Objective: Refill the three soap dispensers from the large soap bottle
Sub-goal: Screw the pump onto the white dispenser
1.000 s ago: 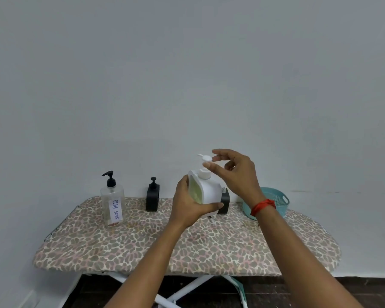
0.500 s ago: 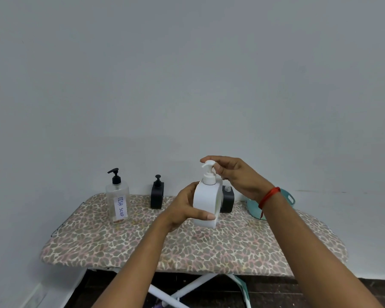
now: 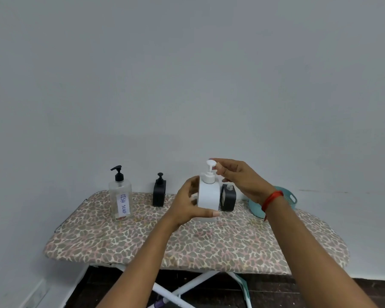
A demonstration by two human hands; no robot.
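Note:
A white soap dispenser (image 3: 208,196) stands upright on the leopard-print ironing board (image 3: 209,245). My left hand (image 3: 188,204) wraps around its left side and base. My right hand (image 3: 240,178) pinches its white pump head (image 3: 210,164) with thumb and fingertips. Just behind it to the right sits a black dispenser (image 3: 228,200) with its pump off and the neck bare. Another black dispenser (image 3: 159,191) with its pump on stands further left. The large clear bottle labelled DISH SOAP (image 3: 120,196), with a black pump, stands at the far left.
A teal plastic basket (image 3: 287,197) sits at the back right of the board, partly hidden by my right wrist. A plain wall rises right behind the board. The board's white crossed legs (image 3: 187,290) stand on a dark floor.
The white dispenser was turned and lowered from a tilted hold to stand on the board. My right hand stays at the pump head, which has rotated. The view shifted slightly.

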